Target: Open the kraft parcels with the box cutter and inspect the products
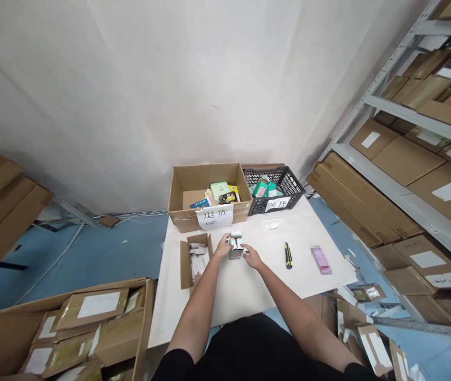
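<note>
A white paper sign [214, 217] on the open brown cardboard box [183, 221] reads 退货. A smaller white paper label [277, 204] on the black plastic crate [292, 182] reads 换货.

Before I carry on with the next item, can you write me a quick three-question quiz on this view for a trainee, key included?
1. What lies between the right hand and the pink item?
2. True or false: the crate stands to the right of the big carton.
3. On which side of the green box does the small carton stand?
a) left
b) right
c) far

Key:
1. The knife.
2. True.
3. a) left.
</note>
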Available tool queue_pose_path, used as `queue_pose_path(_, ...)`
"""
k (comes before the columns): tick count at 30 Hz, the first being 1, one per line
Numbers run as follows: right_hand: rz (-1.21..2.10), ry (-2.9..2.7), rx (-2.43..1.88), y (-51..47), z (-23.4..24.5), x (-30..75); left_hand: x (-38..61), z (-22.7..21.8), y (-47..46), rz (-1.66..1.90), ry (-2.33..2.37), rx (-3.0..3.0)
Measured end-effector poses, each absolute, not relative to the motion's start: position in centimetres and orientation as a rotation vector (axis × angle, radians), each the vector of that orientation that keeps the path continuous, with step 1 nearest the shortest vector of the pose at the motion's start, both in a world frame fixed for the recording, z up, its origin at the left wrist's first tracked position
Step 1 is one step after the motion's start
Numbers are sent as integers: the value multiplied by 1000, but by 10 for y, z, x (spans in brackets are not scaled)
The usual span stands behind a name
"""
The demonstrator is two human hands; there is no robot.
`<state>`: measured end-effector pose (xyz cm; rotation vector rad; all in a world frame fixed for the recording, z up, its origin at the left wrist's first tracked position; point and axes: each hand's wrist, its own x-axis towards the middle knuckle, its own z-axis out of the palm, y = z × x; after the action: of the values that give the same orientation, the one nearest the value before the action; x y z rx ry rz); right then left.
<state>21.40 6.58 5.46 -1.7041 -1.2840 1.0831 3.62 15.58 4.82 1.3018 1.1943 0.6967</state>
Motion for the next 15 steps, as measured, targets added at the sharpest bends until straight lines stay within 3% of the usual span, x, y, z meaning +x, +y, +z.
queue_pose_path(5, 917, -1185, -1683, 57, 53, 218, 25, 54, 149, 709, 1142, 1486)
queue_pose_path(15, 699, -1542, -1710, 70, 40, 213, 26, 44, 141, 534, 1229, 1788)
